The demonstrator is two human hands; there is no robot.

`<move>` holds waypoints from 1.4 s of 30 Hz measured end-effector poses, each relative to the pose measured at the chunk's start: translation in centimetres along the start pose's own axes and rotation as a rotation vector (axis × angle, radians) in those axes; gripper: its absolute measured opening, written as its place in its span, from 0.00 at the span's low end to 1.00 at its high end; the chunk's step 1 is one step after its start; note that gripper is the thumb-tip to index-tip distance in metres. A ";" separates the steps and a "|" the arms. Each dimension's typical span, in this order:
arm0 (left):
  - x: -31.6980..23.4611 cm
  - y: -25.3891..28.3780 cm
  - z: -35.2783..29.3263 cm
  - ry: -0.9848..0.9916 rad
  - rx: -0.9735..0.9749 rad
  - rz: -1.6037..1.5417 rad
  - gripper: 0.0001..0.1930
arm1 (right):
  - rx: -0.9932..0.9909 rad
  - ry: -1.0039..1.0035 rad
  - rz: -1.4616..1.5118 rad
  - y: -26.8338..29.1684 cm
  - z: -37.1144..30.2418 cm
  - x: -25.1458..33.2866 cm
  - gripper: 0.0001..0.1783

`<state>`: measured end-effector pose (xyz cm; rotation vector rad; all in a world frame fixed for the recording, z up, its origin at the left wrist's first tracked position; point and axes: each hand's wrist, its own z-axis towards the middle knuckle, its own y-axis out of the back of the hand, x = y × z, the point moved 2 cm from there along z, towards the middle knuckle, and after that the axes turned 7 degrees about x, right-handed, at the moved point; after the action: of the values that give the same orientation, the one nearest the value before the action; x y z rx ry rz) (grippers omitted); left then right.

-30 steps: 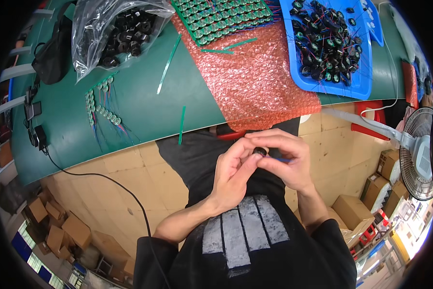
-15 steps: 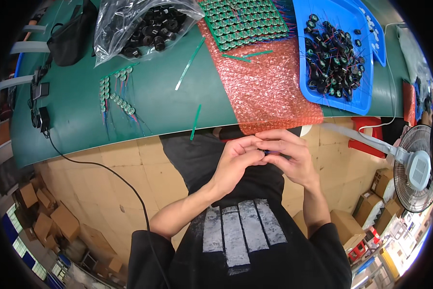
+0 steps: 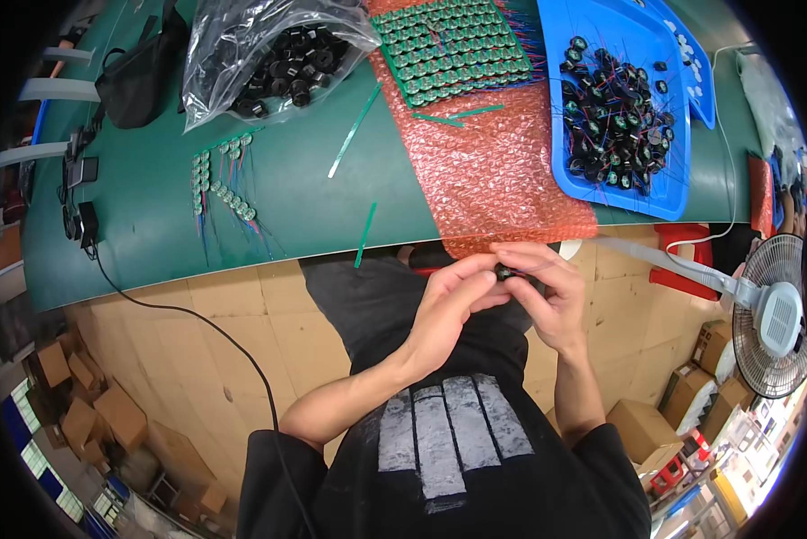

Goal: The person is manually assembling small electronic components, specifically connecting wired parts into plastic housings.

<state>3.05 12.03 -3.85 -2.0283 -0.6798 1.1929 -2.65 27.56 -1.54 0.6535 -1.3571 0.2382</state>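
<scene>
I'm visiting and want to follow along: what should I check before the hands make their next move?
1. Grip on the small round black component: ok; left hand and right hand both hold it.
2. Component's inside properly seated: cannot tell; it is small and partly covered.
3. Clear plastic bag stocked: ok; black housings show inside.
4. Blue tray on the green tabletop: ok; it holds many wired black components.
5. Nearest green strip fully on the tabletop: not ok; it sticks past the front edge.
</scene>
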 end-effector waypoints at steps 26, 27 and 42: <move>-3.8 -2.0 -0.7 -0.524 -0.012 1.003 0.31 | -0.186 0.311 -0.255 0.7 -0.5 0.3 0.20; -3.7 -1.9 -0.7 -0.531 -0.006 1.007 0.32 | -0.191 0.311 -0.259 0.7 -0.5 0.3 0.20; -8.7 16.0 -19.6 0.745 0.101 1.104 0.14 | -0.526 0.159 -0.957 15.7 7.4 2.2 0.24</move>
<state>18.19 -10.07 -4.61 -2.5380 0.9508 0.7909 -16.42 35.58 5.76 0.7390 -0.7796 -0.7939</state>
